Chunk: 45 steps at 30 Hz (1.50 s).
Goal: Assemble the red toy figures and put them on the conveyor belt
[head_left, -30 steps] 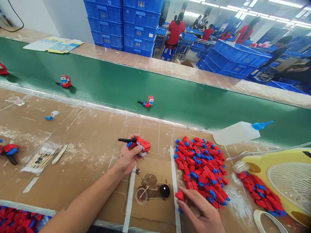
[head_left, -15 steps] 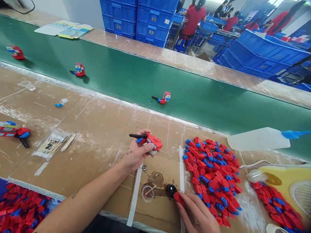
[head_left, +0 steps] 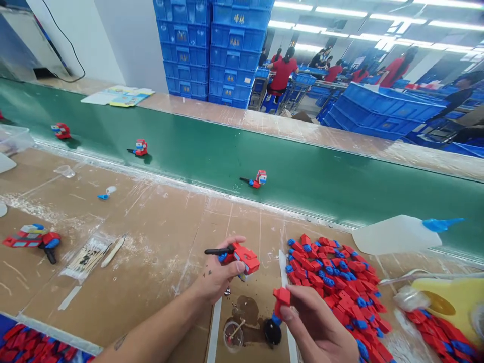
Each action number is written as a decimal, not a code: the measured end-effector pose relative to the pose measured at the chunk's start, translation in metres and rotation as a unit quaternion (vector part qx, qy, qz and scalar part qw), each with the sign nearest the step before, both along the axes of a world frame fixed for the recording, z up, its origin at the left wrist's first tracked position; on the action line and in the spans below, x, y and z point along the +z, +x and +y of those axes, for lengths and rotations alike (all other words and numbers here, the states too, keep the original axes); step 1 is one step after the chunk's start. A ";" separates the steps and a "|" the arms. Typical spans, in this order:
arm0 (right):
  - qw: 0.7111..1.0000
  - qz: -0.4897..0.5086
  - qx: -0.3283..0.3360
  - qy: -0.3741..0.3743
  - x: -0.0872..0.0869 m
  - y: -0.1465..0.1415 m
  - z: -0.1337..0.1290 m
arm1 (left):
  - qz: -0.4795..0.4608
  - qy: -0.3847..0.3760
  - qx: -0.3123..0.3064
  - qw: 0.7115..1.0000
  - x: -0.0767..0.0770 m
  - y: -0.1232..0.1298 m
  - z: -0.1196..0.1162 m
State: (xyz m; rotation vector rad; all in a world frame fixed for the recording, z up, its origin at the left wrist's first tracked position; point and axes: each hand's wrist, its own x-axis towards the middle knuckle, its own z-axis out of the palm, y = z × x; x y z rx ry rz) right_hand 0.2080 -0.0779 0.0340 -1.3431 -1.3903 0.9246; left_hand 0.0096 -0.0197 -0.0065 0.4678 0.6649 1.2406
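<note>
My left hand is closed around a red toy robot body with a black barrel-like rod pointing left. Between the thumb and fingers of my right hand is a small red and blue toy arm, its blue end down. That blue end is just over a round black object; whether they touch I cannot tell. Left of it stands a small clear cup with a thin stick in it. Dark wet stains mark the cardboard between them. A pile of red and blue toy arms lies beside my right hand.
Several toy bodies stand on the green conveyor belt. A white bottle with a blue nozzle lies at the right. Swabs in a bag and another toy are at the left. Blue crates and people are beyond.
The view has tipped upward, so the scene sits lower. My right hand has lifted and turned the toy arm, which now shows upright. My left hand still grips the toy body.
</note>
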 end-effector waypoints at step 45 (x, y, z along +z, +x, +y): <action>0.920 -0.391 0.026 0.024 0.020 0.143 0.305 | 0.587 0.252 -0.003 0.769 0.017 0.109 0.285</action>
